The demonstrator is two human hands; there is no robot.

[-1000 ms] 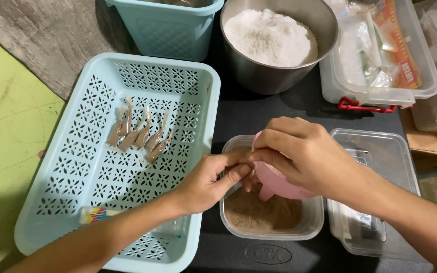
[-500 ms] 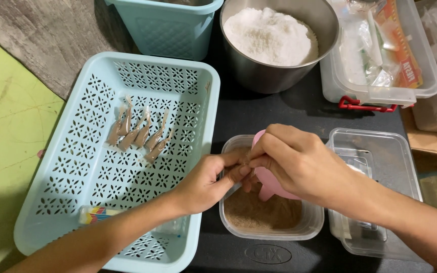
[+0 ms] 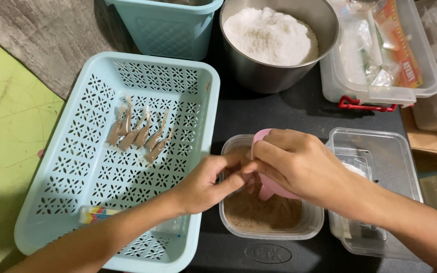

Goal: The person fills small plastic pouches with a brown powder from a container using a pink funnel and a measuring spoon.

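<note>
My right hand [image 3: 299, 164] dips the clamped pink funnel [image 3: 269, 184] lower over the brown powder tub [image 3: 271, 215]; left hand [image 3: 208, 182] stays pinched at its rim.

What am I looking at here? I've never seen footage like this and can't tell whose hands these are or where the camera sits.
The camera sits on a person's head and looks down at their own two bare hands. The left hand and right hand meet over a clear tub of brown powder; the right grip holds a pink funnel. What the left fingers pinch is hidden. To the left, a light blue basket holds small filled brown packets. Behind stands a metal bowl of white powder.
</note>
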